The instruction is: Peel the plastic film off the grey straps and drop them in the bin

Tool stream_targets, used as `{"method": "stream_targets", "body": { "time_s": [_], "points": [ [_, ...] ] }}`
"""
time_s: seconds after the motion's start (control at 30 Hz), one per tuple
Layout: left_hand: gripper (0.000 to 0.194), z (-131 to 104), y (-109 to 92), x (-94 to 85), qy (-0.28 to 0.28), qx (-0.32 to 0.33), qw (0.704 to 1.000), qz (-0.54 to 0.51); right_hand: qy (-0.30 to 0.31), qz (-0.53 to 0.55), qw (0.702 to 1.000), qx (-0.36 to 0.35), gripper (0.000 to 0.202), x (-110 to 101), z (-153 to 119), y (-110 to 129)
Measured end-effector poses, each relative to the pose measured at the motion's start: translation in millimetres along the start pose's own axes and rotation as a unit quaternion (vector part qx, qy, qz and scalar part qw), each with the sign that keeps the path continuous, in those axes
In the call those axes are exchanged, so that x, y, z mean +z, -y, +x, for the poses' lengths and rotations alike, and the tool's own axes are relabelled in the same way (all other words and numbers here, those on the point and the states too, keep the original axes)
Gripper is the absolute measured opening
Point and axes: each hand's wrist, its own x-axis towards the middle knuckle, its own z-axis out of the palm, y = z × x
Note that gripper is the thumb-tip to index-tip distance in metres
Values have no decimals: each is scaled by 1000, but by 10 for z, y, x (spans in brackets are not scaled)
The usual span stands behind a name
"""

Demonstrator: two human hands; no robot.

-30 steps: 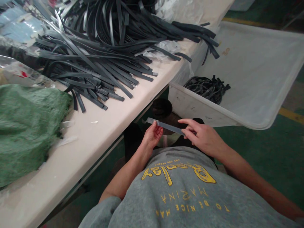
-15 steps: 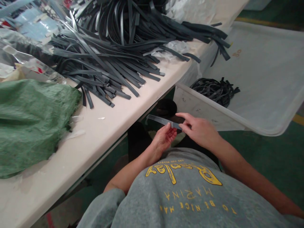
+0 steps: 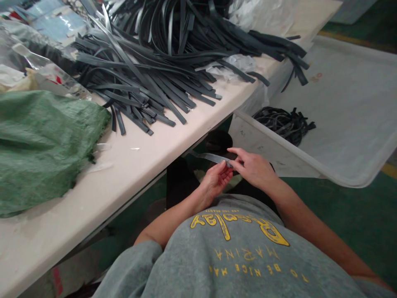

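A thin grey strip (image 3: pixel 211 157) extends to the left from between my hands, beyond the table's front edge. My left hand (image 3: pixel 216 179) is closed on the strip, thumb on top and fingers curled beneath. Close against it on the right, my right hand (image 3: pixel 254 167) pinches the strip's near end between thumb and fingers, its index finger reaching forward. The end inside the fingers is mostly hidden. Many dark grey strips (image 3: pixel 167 93) lie in a loose heap on the table beyond my hands.
The pale table (image 3: pixel 136 174) runs diagonally at the left, with a green woven sack (image 3: pixel 46 145) on it. At the right, a white bin (image 3: pixel 347 120) holds a bundle of dark strips (image 3: pixel 285 124). Crumpled clear plastic (image 3: pixel 263 14) lies behind the heap.
My right hand has moved slightly left, closer to my left hand, and less of the strip shows between them. The strip's free part now looks more bent. The view has shifted slightly.
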Motion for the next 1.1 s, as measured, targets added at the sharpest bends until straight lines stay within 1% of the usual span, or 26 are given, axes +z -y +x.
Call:
{"method": "stream_targets", "body": {
  "time_s": [0.07,0.13,0.2,0.27,0.33,0.4,0.43,0.5,0.57,0.63,0.7,0.77,0.87,0.9,0.93,1.0,1.07,1.1],
  "points": [
    [14,21,-51,-17,-29,16,999,-8,0,24,1000,-14,41,-56,-58,-61],
    [16,38,-84,-27,-54,19,998,-17,-13,26,999,-18,41,-134,-144,-119],
    [15,34,-64,-17,-45,3,999,-14,-22,4,1000,-16,40,-147,-176,-116],
    [14,11,-4,9,-15,-15,1000,-8,-21,-29,999,-9,38,-70,-123,-50],
    [12,-7,45,27,4,-24,1000,-4,-5,-42,999,-2,38,31,-34,24],
    [13,0,37,17,0,-20,1000,-4,16,-23,999,-17,39,56,1,39],
    [13,16,9,1,-11,-16,1000,-5,24,-6,999,-35,39,22,-23,13],
    [15,64,-78,-46,-40,-6,999,-10,31,19,996,-80,37,-128,-160,-96],
    [16,119,-163,-96,-66,-2,998,-16,26,28,992,-118,31,-332,-375,-233],
    [16,162,-207,-133,-75,-6,997,-17,15,36,988,-146,25,-514,-596,-332],
    [16,181,-205,-152,-75,-15,997,-12,0,60,983,-171,22,-634,-759,-359],
    [15,178,-179,-155,-75,-23,997,-8,-27,83,978,-191,21,-683,-837,-325],
    [17,142,-159,-141,-72,-38,997,0,-86,77,968,-225,24,-652,-793,-245],
    [18,125,-162,-135,-70,-42,997,2,-93,66,965,-236,26,-622,-743,-227],
    [19,108,-168,-128,-68,-46,997,4,-91,57,963,-248,26,-582,-680,-215],
    [20,77,-185,-116,-65,-52,997,7,-62,46,961,-266,26,-475,-526,-211],
    [19,56,-195,-111,-61,-56,996,12,-34,42,960,-275,25,-332,-355,-222],
    [18,49,-194,-111,-56,-61,996,17,-31,42,959,-278,25,-246,-271,-230]
  ]
}}
